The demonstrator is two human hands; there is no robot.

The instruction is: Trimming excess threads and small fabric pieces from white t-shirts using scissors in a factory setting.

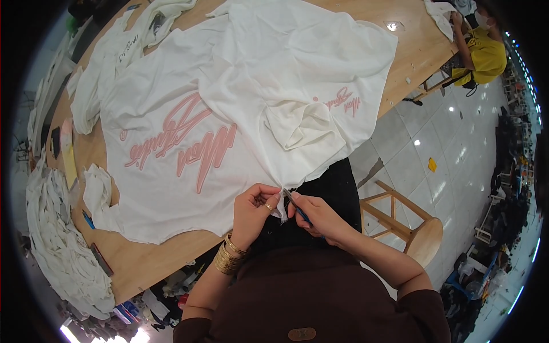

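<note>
A large white garment (pixel 274 54) with pink script lettering lies spread over the table and hangs over its near edge. My left hand (pixel 253 210), with a ring and gold bangles at the wrist, pinches a gathered edge of the white cloth close to my lap. Right beside it, my right hand (pixel 316 214) is closed on small thread snips (pixel 287 195) with a dark blue handle. The metal tips point at the pinched cloth, almost at my left fingertips. Whether the blades are apart or together is too small to tell.
The wooden table (pixel 166 268) carries more white garments (pixel 106 86) at the far left and a white cloth heap (pixel 66 246) at its left edge. A blue pen (pixel 88 220) and a phone (pixel 101 259) lie nearby. A wooden stool (pixel 423 240) stands right. A person in yellow (pixel 486 57) works far right.
</note>
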